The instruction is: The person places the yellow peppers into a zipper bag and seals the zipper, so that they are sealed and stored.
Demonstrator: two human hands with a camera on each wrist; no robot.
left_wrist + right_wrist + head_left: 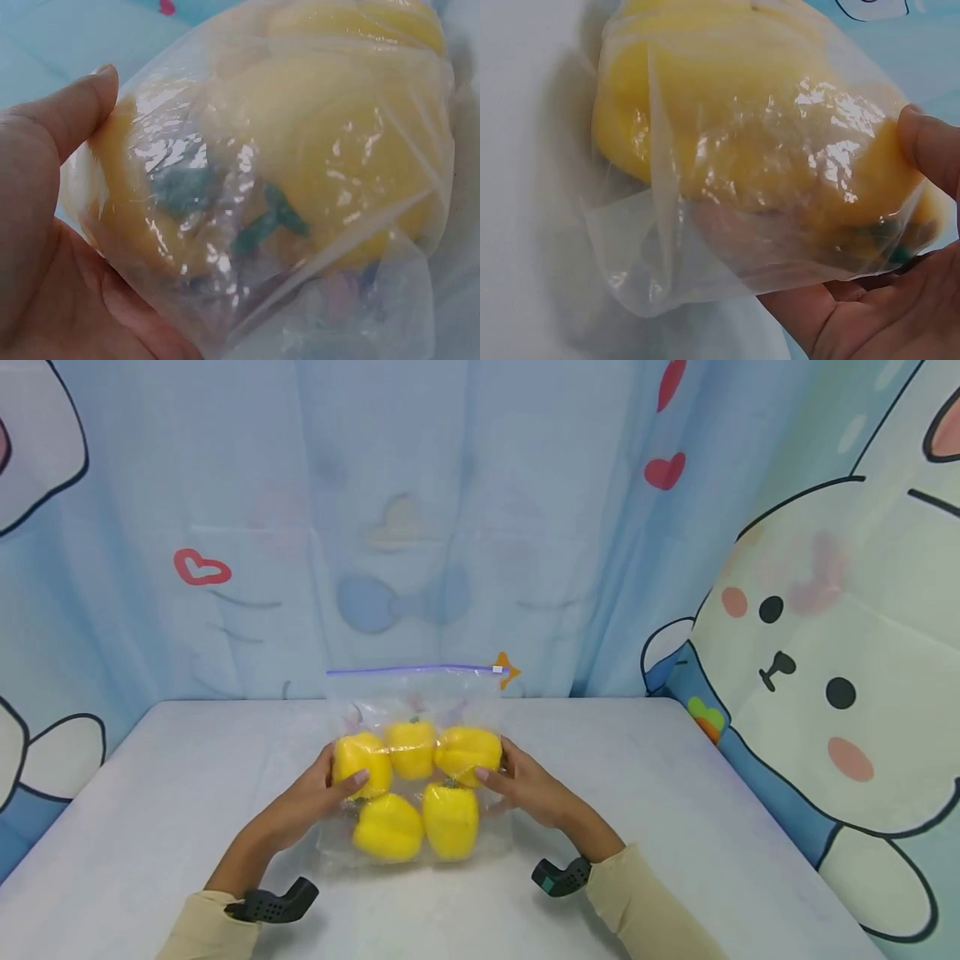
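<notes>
A clear zip-top plastic bag (pixel 420 692) stands upright at the middle of the table, its purple zip strip (pixel 408 670) along the top. Inside sit several yellow bell peppers (pixel 451 822), in an upper and a lower row. My left hand (pixel 313 793) grips the bag's left side, thumb on the front and the other fingers behind. On the opposite side my right hand (pixel 536 787) holds it the same way. Green stems (pixel 274 217) show through the plastic in the left wrist view. The bag's bottom corner (pixel 634 289) hangs loose in the right wrist view.
The white table (pixel 645 793) spreads around the bag. Behind it hangs a light blue curtain (pixel 525 568) with cartoon prints, continuing along both sides. Each wrist wears a black device (pixel 273 903), just below the sleeve edge.
</notes>
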